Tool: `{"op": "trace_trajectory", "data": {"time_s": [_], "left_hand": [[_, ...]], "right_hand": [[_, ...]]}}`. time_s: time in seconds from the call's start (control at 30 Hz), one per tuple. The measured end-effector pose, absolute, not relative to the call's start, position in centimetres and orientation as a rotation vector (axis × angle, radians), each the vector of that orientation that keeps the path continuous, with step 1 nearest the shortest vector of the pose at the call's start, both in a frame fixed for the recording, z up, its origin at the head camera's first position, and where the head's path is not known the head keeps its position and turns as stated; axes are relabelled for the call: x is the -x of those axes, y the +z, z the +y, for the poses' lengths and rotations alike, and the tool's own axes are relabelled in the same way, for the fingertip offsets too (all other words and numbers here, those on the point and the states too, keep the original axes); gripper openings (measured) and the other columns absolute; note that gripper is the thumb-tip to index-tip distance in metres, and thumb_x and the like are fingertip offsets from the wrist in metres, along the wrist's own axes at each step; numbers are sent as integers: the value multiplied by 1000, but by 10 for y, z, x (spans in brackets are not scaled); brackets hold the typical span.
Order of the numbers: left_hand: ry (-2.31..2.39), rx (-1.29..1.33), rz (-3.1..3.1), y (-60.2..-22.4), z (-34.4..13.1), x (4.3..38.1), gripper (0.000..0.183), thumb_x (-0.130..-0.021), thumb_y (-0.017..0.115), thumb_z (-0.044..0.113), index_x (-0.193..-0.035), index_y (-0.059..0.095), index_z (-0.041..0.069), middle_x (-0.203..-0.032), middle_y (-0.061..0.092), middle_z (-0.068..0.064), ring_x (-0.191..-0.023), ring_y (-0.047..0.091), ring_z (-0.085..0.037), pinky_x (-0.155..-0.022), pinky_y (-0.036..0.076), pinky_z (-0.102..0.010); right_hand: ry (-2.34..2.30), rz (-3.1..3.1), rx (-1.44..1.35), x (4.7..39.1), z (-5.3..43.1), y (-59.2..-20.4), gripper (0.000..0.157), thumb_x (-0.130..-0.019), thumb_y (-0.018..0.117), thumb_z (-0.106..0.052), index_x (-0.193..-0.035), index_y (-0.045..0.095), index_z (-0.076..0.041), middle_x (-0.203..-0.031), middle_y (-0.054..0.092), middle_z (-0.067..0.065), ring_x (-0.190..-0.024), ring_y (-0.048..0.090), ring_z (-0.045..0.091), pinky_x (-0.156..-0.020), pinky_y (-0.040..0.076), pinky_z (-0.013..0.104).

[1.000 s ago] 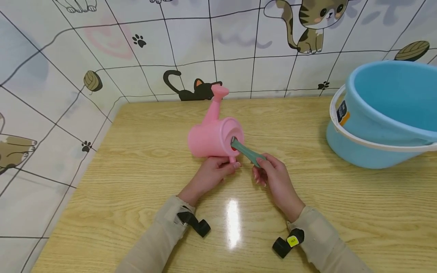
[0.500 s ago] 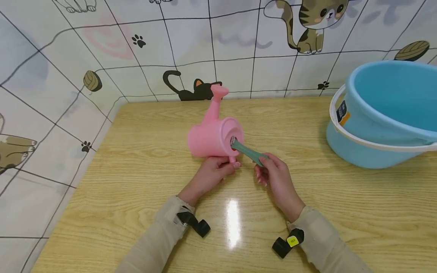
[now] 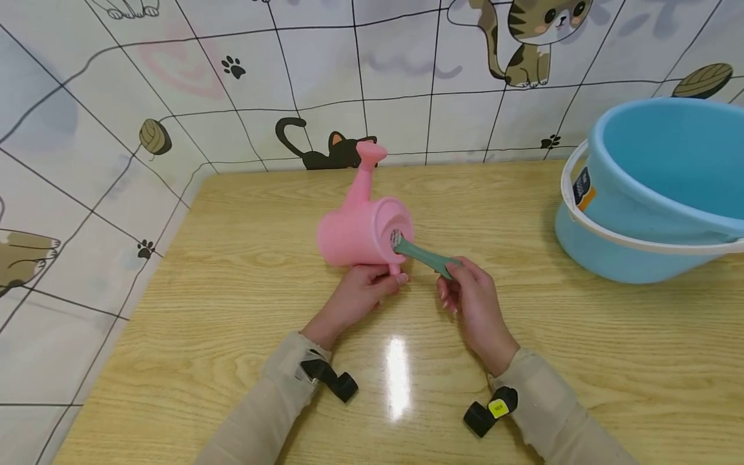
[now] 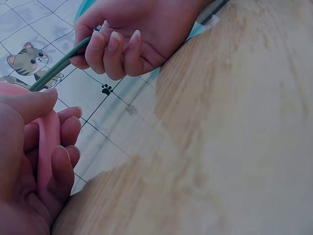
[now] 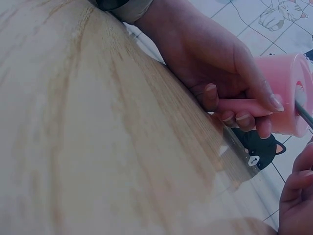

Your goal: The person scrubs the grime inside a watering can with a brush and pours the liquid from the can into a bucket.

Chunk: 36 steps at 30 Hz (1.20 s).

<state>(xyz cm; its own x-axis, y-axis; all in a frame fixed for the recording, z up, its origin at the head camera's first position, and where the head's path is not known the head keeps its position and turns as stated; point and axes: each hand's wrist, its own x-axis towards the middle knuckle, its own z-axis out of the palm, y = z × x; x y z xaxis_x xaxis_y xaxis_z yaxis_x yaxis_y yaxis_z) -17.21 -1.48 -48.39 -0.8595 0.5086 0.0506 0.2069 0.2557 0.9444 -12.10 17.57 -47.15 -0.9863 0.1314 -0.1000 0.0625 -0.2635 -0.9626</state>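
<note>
A pink watering can (image 3: 351,237) lies on its side on the table, spout toward the wall and round opening facing right. My left hand (image 3: 363,290) grips its handle, with fingers curled round the pink bar (image 4: 48,152) in the left wrist view. My right hand (image 3: 479,307) pinches the end of a green brush (image 3: 427,257) between thumb and fingers. The brush's pale bristled head sits at the can's opening, partly inside; how far in is hidden. In the right wrist view the brush (image 5: 304,115) enters the opening at the right edge.
A light blue bucket (image 3: 628,258) with a white handle stands on the wooden table (image 3: 232,310) at the right. A tiled, cat-printed wall (image 3: 401,77) borders the table at the back and left.
My right hand has shifted slightly right, and the brush lies at a flatter angle with a bit more of its head showing. My left hand keeps its grip on the watering can's handle.
</note>
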Motion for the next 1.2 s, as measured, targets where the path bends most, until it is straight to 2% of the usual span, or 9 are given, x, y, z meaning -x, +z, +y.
{"op": "trace_trajectory", "data": {"time_s": [0.13, 0.43, 0.77, 1.2], "left_hand": [[1648, -663, 2252, -484, -15, 172, 30, -85, 59, 39, -85, 61, 9, -75, 59, -5, -51, 44, -15, -44, 40, -27], [1651, -657, 2245, -484, -12, 173, 29, -84, 59, 39, -84, 61, 10, -75, 58, -7, -52, 44, -15, -44, 40, -27], [1617, -649, 2271, -483, -15, 173, 30, -83, 59, 43, -84, 61, 13, -69, 54, -4, -49, 42, -15, -44, 40, -28], [1612, -662, 2269, -485, -17, 173, 30, -84, 58, 43, -83, 59, 13, -69, 53, -6, -49, 42, -15, -43, 39, -28]], "right_hand": [[2452, -1859, 253, 121, 176, -471, 22, -95, 41, -18, -83, 48, 0, -58, 47, 3, -47, 39, 11, -39, 31, 20], [2442, -1849, 241, 121, 180, -472, 25, -95, 43, -22, -81, 48, -2, -58, 46, 2, -48, 39, 11, -39, 31, 20], [2472, -1825, 225, 122, 177, -474, 38, -93, 48, -27, -90, 46, 11, -56, 47, 3, -46, 39, 11, -39, 30, 20], [2428, -1960, 124, 121, 174, -474, 42, -92, 51, -29, -91, 49, 12, -60, 49, 4, -49, 42, 11, -40, 33, 21]]}}
